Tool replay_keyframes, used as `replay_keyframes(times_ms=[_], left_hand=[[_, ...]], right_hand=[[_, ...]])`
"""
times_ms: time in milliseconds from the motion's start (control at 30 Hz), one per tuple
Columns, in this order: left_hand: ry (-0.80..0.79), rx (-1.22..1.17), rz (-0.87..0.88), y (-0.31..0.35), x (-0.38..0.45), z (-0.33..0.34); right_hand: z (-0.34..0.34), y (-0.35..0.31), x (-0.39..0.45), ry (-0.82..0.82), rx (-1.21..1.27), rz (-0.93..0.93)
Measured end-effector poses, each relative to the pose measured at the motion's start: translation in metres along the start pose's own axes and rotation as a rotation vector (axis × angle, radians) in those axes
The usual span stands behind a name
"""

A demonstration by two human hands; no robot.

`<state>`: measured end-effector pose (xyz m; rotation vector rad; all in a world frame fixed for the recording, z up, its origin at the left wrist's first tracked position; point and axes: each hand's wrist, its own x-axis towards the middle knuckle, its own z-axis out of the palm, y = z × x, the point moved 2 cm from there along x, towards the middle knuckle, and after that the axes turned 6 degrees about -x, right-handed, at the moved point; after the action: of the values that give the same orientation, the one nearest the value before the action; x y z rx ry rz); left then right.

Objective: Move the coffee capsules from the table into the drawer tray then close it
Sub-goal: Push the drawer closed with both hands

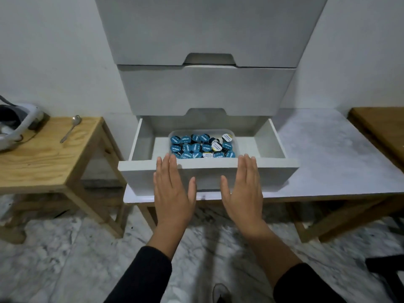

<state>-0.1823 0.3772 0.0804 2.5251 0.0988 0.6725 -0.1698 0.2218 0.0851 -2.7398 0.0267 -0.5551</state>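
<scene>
The bottom drawer (271,171) of a white drawer unit stands pulled out over a marble-topped table (323,154). Inside it a clear plastic tray (232,134) holds several coffee capsules (202,146), mostly with blue lids and a few with white ones. My left hand (172,191) lies flat, fingers together, against the drawer's front panel left of centre. My right hand (243,191) is flat against the same panel right of centre. Neither hand holds anything. I see no capsules on the table top.
Two shut drawers (207,90) sit above the open one. At the left, a wooden side table (43,162) carries a metal spoon (71,127) and a white headset (17,125). Another wooden table edge (380,127) shows at far right. The floor is marble.
</scene>
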Motion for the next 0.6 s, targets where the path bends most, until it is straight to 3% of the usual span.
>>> replay_keyframes(times_ms=[267, 600], left_hand=[[0.12, -0.143, -0.106, -0.047, -0.024, 0.044], [0.323, -0.276, -0.133, -0.064, -0.005, 0.094]], right_hand=[[0.062, 0.017, -0.034, 0.209, 0.102, 0.194], [0.101, 0.038, 0.0, 0.454, 0.242, 0.294]])
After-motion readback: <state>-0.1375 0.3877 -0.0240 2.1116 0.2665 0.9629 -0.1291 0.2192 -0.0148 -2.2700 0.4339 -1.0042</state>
